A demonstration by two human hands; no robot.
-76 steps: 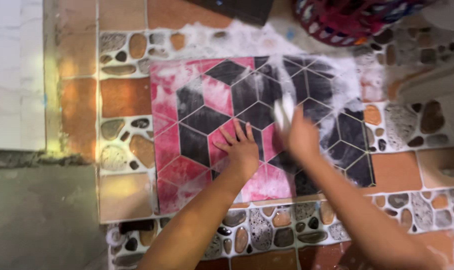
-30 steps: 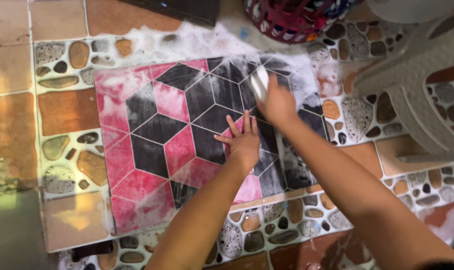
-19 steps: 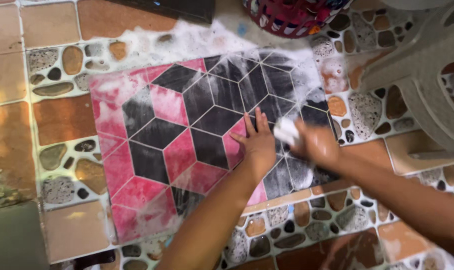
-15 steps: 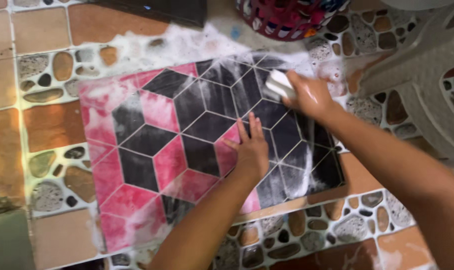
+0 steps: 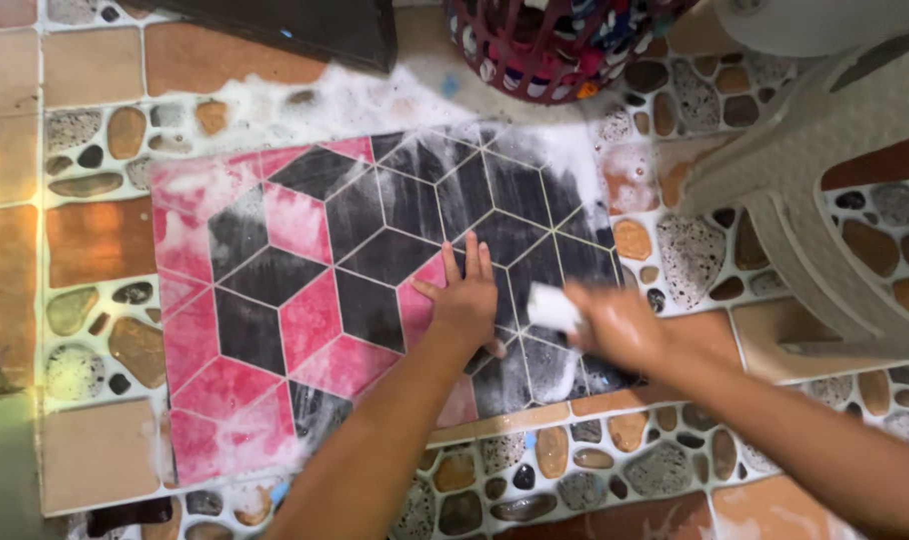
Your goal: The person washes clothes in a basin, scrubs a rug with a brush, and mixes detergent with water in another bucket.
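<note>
A pink and black mat point(image 5: 305, 280) with a cube pattern lies flat on the tiled floor, wet and streaked with white foam. My left hand point(image 5: 465, 295) presses flat on the mat near its middle, fingers spread. Just to the right, my right hand point(image 5: 615, 325) grips a white scrubbing block point(image 5: 555, 307) against the mat's near right corner. That hand is blurred with motion.
White suds point(image 5: 375, 100) cover the floor beyond the mat. A red plastic basket point(image 5: 555, 45) with clothes stands at the top, a dark box point(image 5: 295, 25) beside it. A beige plastic chair point(image 5: 825, 180) stands at the right. Pebble-and-terracotta tiles point(image 5: 95, 240) surround the mat.
My right hand with the white block has swept from the mat's far right corner back to its near right corner. My left hand stays pressed on the mat.
</note>
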